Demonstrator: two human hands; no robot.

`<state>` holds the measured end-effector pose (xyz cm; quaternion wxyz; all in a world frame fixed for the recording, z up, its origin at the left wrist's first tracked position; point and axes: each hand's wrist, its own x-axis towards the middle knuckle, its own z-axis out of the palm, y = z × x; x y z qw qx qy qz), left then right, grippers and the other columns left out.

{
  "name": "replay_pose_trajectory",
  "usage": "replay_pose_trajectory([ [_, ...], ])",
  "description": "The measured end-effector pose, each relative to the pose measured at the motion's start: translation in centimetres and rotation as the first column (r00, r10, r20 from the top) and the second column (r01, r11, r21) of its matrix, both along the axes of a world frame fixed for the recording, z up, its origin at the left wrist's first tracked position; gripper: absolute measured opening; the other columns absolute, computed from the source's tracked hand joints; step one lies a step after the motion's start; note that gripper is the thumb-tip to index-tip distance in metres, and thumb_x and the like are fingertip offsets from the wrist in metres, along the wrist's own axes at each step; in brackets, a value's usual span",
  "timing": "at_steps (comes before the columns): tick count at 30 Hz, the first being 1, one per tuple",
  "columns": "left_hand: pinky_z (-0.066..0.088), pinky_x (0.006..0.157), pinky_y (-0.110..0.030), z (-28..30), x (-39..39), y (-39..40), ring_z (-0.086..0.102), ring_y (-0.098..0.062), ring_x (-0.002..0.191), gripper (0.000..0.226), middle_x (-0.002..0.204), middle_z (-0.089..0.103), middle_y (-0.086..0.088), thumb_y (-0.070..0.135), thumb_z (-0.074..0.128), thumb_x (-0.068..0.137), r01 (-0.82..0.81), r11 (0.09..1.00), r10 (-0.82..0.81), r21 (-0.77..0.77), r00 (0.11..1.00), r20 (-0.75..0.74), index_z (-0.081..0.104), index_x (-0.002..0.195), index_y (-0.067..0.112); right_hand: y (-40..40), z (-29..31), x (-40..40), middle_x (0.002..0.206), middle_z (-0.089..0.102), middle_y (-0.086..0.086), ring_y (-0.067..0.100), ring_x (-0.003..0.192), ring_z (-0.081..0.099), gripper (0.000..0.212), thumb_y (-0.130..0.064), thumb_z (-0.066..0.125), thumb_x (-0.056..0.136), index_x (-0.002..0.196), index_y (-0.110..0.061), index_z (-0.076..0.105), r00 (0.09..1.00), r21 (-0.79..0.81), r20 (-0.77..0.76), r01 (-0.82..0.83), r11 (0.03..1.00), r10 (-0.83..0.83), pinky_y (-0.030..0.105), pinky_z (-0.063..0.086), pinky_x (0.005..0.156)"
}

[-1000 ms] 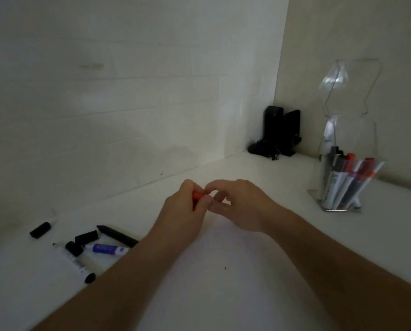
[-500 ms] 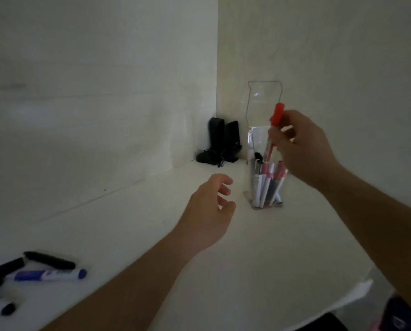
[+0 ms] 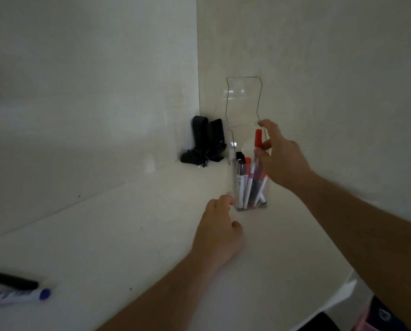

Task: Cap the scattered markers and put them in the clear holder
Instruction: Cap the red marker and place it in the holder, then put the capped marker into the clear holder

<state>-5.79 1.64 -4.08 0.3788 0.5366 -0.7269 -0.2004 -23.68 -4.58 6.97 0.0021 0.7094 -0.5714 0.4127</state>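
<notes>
Though labels blur, capped marker (image 3: 258,137) upright

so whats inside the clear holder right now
The clear holder contains several capped markers; the right hand lowers a red-capped marker in. The hand hides that marker's lower barrel.

Black speakers (image 3: 208,139) with tangled cable (image 3: 194,158) occupy the corner.
</notes>
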Motion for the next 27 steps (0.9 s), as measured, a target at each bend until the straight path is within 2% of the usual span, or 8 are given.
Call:
replay_pose_trajectory([
  [3, 0.048, 0.084, -0.022, -0.1, 0.1, 0.1, 0.056, -0.009, 0.099, 0.047, 0.118, 0.048, 0.009, 0.014, 0.055, 0.089, -0.007, 1.0, 0.007, -0.005, 1.0, -0.007, 0.047, 0.129, 0.036, -0.2, -0.3, 0.1, 0.097, 0.071, 0.007, 0.019, 0.066, 0.07, 0.045, -0.021, 0.053, 0.104, 0.144, -0.034, 0.039, 0.997, 0.028, -0.055, 0.046, 0.999, -0.045, 0.039, 0.063, 0.065],
  [6, 0.05, 0.086, -0.024, 0.0, 0.2, 0.1, 0.056, -0.009, 0.1, 0.046, 0.117, 0.049, 0.009, 0.014, 0.055, 0.088, -0.003, 1.0, 0.003, -0.001, 1.0, -0.005, 0.048, 0.128, 0.035, -0.2, -0.3, 0.6, 0.094, 0.072, 0.008, 0.022, 0.069, 0.07, 0.036, -0.018, 0.045, 0.106, 0.14, -0.025, 0.051, 0.986, 0.036, -0.145, 0.088, 0.995, -0.082, 0.039, 0.062, 0.069],
  [9, 0.049, 0.085, -0.023, -0.1, 0.3, 0.3, 0.055, -0.008, 0.1, 0.045, 0.117, 0.049, 0.009, 0.013, 0.055, 0.088, -0.008, 1.0, 0.008, 0.003, 1.0, -0.011, 0.049, 0.127, 0.035, 0.1, -0.7, 1.1, 0.105, 0.073, 0.009, 0.023, 0.085, 0.068, 0.034, -0.009, 0.043, 0.103, 0.129, -0.017, 0.064, 0.965, 0.101, -0.243, 0.13, 0.986, -0.102, 0.034, 0.056, 0.084],
  [12, 0.051, 0.086, -0.024, 0.1, 0.3, 0.3, 0.055, -0.008, 0.099, 0.044, 0.117, 0.049, 0.01, 0.014, 0.056, 0.088, -0.006, 1.0, 0.006, -0.003, 1.0, -0.001, 0.05, 0.126, 0.035, 0.0, -0.6, 1.2, 0.108, 0.073, 0.009, 0.024, 0.089, 0.068, 0.035, -0.004, 0.045, 0.098, 0.122, -0.015, 0.068, 0.959, 0.161, -0.257, 0.162, 0.974, -0.117, 0.036, 0.055, 0.087],
  [16, 0.05, 0.087, -0.024, 0.2, 0.6, 0.0, 0.055, -0.006, 0.101, 0.043, 0.114, 0.049, 0.012, 0.015, 0.056, 0.086, 0.015, 0.998, -0.014, 0.056, 1.0, -0.023, 0.052, 0.122, 0.038, -0.5, -0.2, 1.1, 0.131, 0.067, 0.001, 0.028, 0.118, 0.055, 0.047, -0.002, 0.047, 0.095, 0.134, -0.024, 0.062, 0.932, 0.166, -0.325, 0.221, 0.961, -0.159, 0.044, 0.048, 0.1],
  [20, 0.052, 0.077, -0.023, 1.3, 2.4, -0.5, 0.061, -0.006, 0.094, 0.034, 0.111, 0.058, 0.009, 0.019, 0.062, 0.083, 0.073, 0.968, -0.044, 0.238, 0.991, -0.125, 0.061, 0.113, 0.036, 0.9, -0.7, 3.1, 0.126, 0.06, 0.001, 0.031, 0.116, 0.047, 0.034, -0.016, 0.046, 0.099, 0.124, -0.03, 0.065, 0.912, -0.168, -0.252, 0.287, 0.943, -0.323, 0.046, 0.044, 0.09],
  [23, 0.062, 0.08, -0.035, 3.2, 6.2, 0.3, 0.072, -0.016, 0.084, 0.021, 0.1, 0.07, 0.006, 0.018, 0.066, 0.085, 0.162, 0.948, -0.118, 0.273, 0.979, -0.169, 0.068, 0.101, 0.032, 2.7, -1.9, 7.7, 0.119, 0.057, 0.001, 0.026, 0.109, 0.05, 0.037, -0.019, 0.051, 0.094, 0.129, -0.027, 0.061, 0.977, -0.215, -0.199, 0.035, 0.976, -0.079, 0.039, 0.042, 0.093],
  [27, 0.046, 0.067, -0.01, 6.3, 16.0, 3.1, 0.062, 0.002, 0.072, 0.013, 0.084, 0.068, 0.018, 0.022, 0.068, 0.09, 0.095, 0.995, -0.096, 0.014, 0.989, 0.111, 0.073, 0.098, 0.032, 5.1, -4.5, 16.5, 0.113, 0.05, -0.009, 0.007, 0.096, 0.048, 0.044, -0.017, 0.063, 0.094, 0.135, -0.032, 0.055, 0.968, 0.007, -0.08, -0.238, 0.971, 0.238, 0.025, 0.042, 0.085],
])
